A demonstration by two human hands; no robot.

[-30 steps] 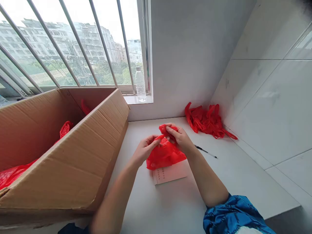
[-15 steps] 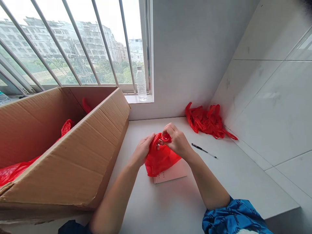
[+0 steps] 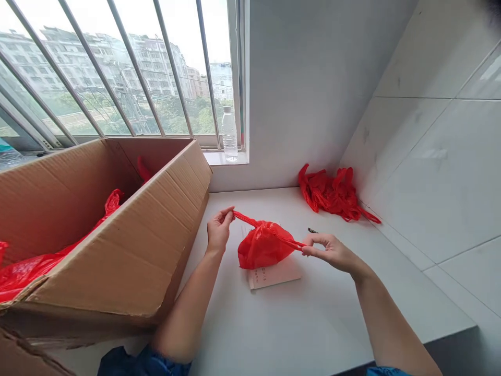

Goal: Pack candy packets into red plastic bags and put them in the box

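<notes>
A red plastic bag [image 3: 264, 248] is stretched between my two hands, its handles pulled out to either side. My left hand [image 3: 219, 228] is closed, pinching the end of one handle. Between the thumb and fingers of my right hand [image 3: 326, 250] is the end of the other handle. The bag's body hangs bunched over a pale book or box [image 3: 276, 275] with small dark print along its left end; the bag covers part of it. A black pen [image 3: 312, 230] shows only its tip behind my right hand.
On my left stands a large open cardboard box [image 3: 129, 256] holding red plastic bags [image 3: 50, 261]. A pile of red bags [image 3: 332, 193] lies in the back right corner against the tiled wall. A clear bottle [image 3: 229, 134] stands on the sill by the barred window.
My hands, close together at the bag's top before, have moved apart. The handles are now drawn out sideways and the bag's top is gathered. My right hand now covers most of the pen.
</notes>
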